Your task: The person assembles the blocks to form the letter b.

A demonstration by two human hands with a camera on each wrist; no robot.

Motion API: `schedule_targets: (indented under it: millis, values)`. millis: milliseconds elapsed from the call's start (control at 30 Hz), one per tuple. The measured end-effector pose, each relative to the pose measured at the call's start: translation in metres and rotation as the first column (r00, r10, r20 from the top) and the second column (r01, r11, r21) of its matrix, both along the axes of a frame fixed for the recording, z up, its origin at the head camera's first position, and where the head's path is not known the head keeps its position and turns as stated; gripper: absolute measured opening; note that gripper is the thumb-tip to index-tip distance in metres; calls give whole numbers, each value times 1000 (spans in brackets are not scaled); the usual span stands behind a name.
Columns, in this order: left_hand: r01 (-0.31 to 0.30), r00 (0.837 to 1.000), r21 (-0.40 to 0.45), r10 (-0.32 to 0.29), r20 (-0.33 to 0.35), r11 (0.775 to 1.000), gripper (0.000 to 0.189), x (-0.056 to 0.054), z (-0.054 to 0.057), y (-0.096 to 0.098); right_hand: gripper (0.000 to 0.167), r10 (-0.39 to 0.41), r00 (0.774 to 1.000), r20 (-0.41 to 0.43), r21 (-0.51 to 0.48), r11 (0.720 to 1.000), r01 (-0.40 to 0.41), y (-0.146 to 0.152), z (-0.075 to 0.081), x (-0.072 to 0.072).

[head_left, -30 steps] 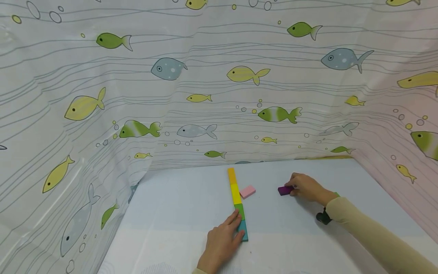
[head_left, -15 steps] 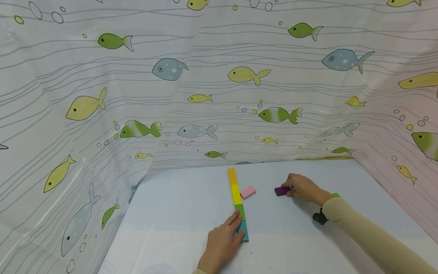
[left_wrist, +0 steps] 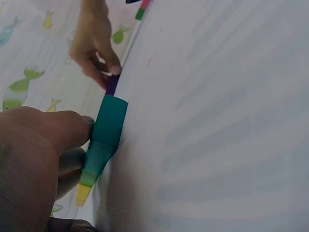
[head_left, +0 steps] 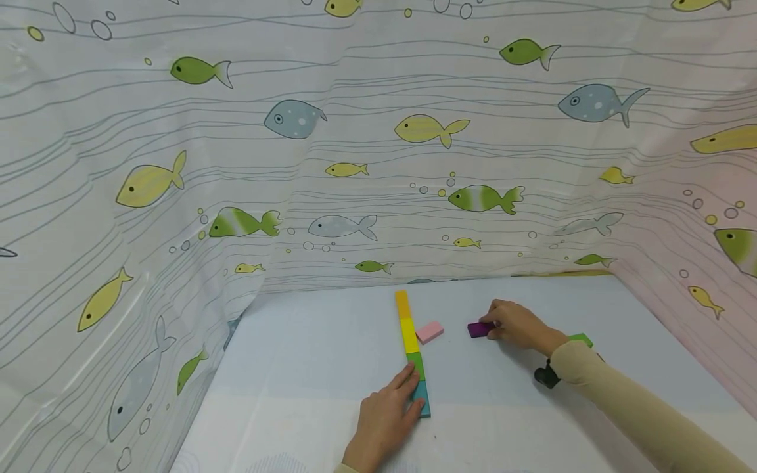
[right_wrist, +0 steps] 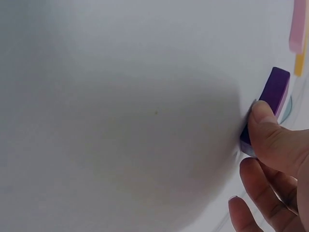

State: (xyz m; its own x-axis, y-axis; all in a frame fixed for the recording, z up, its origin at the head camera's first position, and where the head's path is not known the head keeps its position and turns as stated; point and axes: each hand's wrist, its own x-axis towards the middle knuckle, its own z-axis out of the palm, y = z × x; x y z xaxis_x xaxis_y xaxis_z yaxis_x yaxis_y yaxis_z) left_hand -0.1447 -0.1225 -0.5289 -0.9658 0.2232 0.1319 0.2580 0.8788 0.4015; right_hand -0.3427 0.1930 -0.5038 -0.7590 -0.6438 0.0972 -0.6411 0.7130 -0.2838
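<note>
The right hand (head_left: 517, 326) pinches a dark purple rectangular block (head_left: 479, 329) between thumb and fingers, low over the right-centre of the table. In the right wrist view the thumb lies along the purple block (right_wrist: 274, 94). The left hand (head_left: 383, 417) rests against the near end of a straight row of blocks, fingertips at the green block (head_left: 418, 368) and thumb at the teal block (head_left: 421, 393). Beyond them the row continues with a yellow block (head_left: 409, 336) and an orange block (head_left: 403, 305). A pink block (head_left: 430, 332) lies at an angle beside the yellow one.
Another green block (head_left: 581, 339) lies behind the right wrist, partly hidden by the sleeve (head_left: 627, 394). A fish-print curtain (head_left: 378, 144) hangs round the back and sides of the white table (head_left: 296, 368).
The right hand has slid left with the purple block, toward the pink block and the row. More of the green block by the right wrist shows. The left hand stays put.
</note>
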Motion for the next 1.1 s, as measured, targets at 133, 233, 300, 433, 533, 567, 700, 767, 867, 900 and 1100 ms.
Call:
schedule_targets:
  millis: [133, 233, 300, 433, 533, 567, 700, 767, 867, 900, 1100]
  values:
    - [3, 1000, 4, -3, -8, 1000, 52, 1, 0, 0, 31, 7, 1000, -6, 1, 1000, -7, -4, 0, 0]
    - [3, 1000, 2, -3, -12, 1000, 52, 1, 0, 0, 32, 7, 1000, -2, 8, 1000, -7, -8, -1, 1]
    - [4, 1000, -2, -4, -16, 1000, 52, 1, 0, 0, 32, 5, 1000, 1, 16, 1000, -6, -10, -1, 1]
    - [6, 1000, -7, -6, -24, 1000, 52, 1, -2, 0, 32, 10, 1000, 2, 15, 1000, -10, -15, 0, 1]
    - [6, 1000, -10, -6, -28, 1000, 53, 0, -2, 0, 31, 22, 1000, -9, 9, 1000, -22, -19, -1, 1]
    - [5, 1000, -12, -5, -28, 1000, 53, 0, -2, 0, 31, 27, 1000, -13, 7, 1000, -27, -20, -1, 1]
    - [1, 1000, -13, -1, -13, 1000, 53, 0, -1, 1, 31, 35, 999, -15, 7, 999, -35, -23, -4, -1]
    - [-3, 1000, -14, 3, -5, 1000, 53, 0, -1, 1, 31, 40, 999, -20, 8, 999, -40, -25, -4, -1]
    - [-6, 1000, -13, 6, 0, 1000, 52, 0, -1, 1, 31, 51, 998, -32, 6, 999, -51, -27, -5, -1]
    - [-6, 1000, -12, 5, -2, 1000, 52, 0, -1, 1, 31, 54, 998, -37, 5, 999, -54, -28, -5, -1]
    - [2, 1000, 16, -2, -11, 1000, 53, 0, -1, 0, 31, 51, 998, -30, -1, 999, -51, -32, -7, 0]
